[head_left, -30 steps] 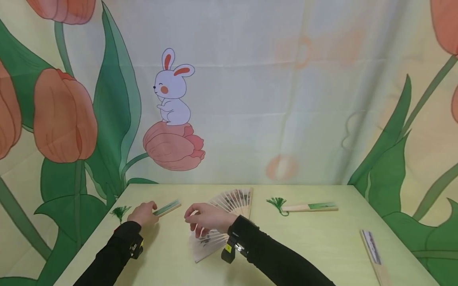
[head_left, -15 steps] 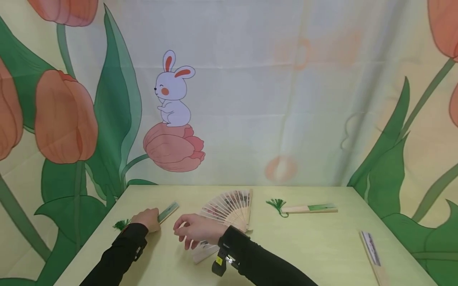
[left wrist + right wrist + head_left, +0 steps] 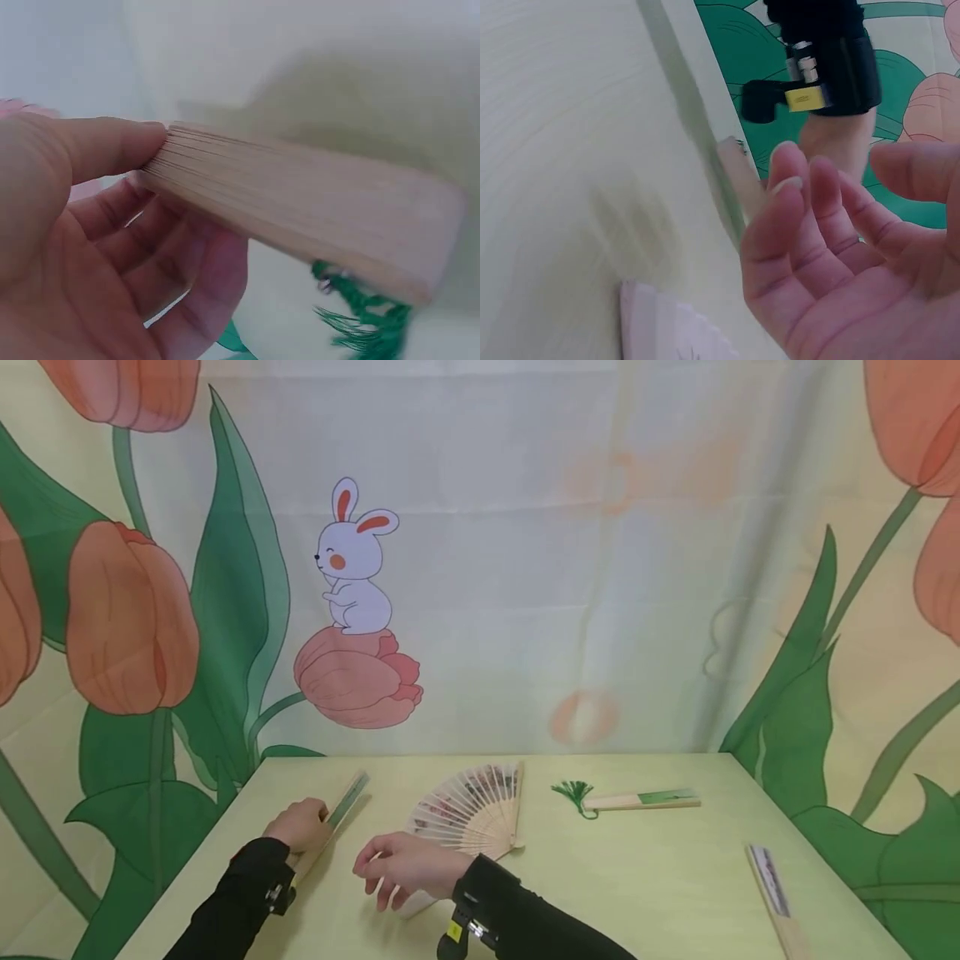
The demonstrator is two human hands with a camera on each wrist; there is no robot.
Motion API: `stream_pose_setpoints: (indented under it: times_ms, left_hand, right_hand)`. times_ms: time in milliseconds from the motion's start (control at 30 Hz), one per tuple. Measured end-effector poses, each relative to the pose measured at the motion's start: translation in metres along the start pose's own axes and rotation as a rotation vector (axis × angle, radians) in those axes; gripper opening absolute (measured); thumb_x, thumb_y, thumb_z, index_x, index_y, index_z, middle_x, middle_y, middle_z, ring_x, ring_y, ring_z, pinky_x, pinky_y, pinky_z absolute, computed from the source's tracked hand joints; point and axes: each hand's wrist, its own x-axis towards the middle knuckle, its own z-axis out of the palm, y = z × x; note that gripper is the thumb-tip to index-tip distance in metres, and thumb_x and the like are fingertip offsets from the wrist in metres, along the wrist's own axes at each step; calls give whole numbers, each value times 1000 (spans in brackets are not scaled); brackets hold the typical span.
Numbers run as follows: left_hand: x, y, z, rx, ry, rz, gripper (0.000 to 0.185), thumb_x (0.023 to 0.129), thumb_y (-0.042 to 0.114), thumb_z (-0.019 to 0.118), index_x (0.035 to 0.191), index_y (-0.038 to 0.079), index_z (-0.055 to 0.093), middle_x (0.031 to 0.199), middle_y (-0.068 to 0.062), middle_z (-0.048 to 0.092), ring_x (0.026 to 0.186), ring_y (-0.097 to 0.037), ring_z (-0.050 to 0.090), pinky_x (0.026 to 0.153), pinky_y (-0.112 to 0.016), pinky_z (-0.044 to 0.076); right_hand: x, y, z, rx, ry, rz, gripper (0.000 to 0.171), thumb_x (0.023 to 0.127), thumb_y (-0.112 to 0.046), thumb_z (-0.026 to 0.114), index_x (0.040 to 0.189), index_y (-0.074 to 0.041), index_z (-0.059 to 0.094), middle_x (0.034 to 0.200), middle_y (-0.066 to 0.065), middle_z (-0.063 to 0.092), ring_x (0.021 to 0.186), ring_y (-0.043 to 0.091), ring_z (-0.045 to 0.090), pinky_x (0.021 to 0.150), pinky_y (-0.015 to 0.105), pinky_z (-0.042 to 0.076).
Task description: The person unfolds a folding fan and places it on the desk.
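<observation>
**Ana:** Since a second ago, the left hand (image 3: 302, 824) has swung its closed fan (image 3: 337, 814) round, so the tip now points toward 1 o'clock instead of lying out toward 3, and the right hand (image 3: 401, 866) has slid off the open fan (image 3: 468, 814) toward 9 o'clock.

**Ben:** How does the left hand hold that closed fan?

**Ana:** Thumb on top, fingers (image 3: 161, 247) curled beneath, pinching the wooden slats near the pivot end. In the left wrist view the green tassel (image 3: 364, 319) hangs from the rounded end of the closed fan (image 3: 300, 206).

**Ben:** And the right hand?

**Ana:** It holds nothing. In the right wrist view the fingers (image 3: 810, 217) are loosely bent, palm showing. It hovers just above the bench (image 3: 637, 877), at about 8 o'clock from the open fan, between that fan and the left hand. A pale folded sheet (image 3: 667, 330) lies under its near edge.

**Ben:** Where does the open fan sit?

**Ana:** Flat on the bench near the middle, ribs spread toward 10 o'clock, its pivot at 4 o'clock of the spread.

**Ben:** Anything else on the bench?

**Ana:** A second closed fan (image 3: 645, 798) with a green tassel (image 3: 572, 792) lies at 3 o'clock from the open one, well apart. A third closed fan (image 3: 772, 885) lies near the bench's right edge, toward 4 o'clock. A printed backdrop (image 3: 352, 568) with a rabbit on a tulip hangs behind.
</observation>
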Motion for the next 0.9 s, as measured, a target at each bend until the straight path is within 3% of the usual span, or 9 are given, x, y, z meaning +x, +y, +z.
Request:
stream_pose_setpoints:
  times_ms: [133, 300, 467, 667, 900]
  left_hand:
    - [-3, 13, -13, -143, 16, 3, 10, 92, 9, 60, 91, 0, 57, 78, -10, 52, 69, -24, 52, 56, -33, 46]
    - [-8, 43, -21, -248, 43, 54, 13, 95, 12, 61, 93, 0, 59, 81, -9, 56, 73, -23, 54, 60, -36, 51]
    - [-12, 77, -14, -337, 22, 113, 13, 96, 14, 61, 97, 1, 63, 84, -8, 59, 76, -23, 57, 65, -39, 55]
    - [-16, 107, -5, -421, -5, 169, 15, 98, 15, 60, 102, 2, 66, 87, -8, 61, 77, -22, 56, 65, -38, 55]
    - [-18, 132, 0, -505, -34, 244, 19, 101, 16, 55, 105, 2, 68, 86, -6, 63, 76, -22, 58, 64, -36, 52]
  right_hand:
    - [1, 3, -2, 20, 11, -3, 13, 100, -19, 57, 104, -9, 63, 80, 6, 61, 62, 19, 61, 54, 29, 48]
    - [-1, 5, -9, 59, 81, -31, 12, 101, -17, 54, 107, -8, 60, 83, 7, 60, 61, 19, 60, 53, 28, 47]
    - [-6, 7, -17, 130, 233, -68, 21, 99, -17, 55, 118, -9, 51, 94, 10, 59, 63, 18, 60, 54, 27, 48]
    - [-17, 9, -36, 214, 370, -122, 35, 99, -20, 53, 130, -6, 47, 108, 13, 57, 76, 23, 64, 68, 36, 53]
    - [-28, 10, -47, 152, 537, -182, 29, 101, -25, 53, 121, -5, 54, 100, 11, 60, 76, 21, 64, 68, 38, 53]
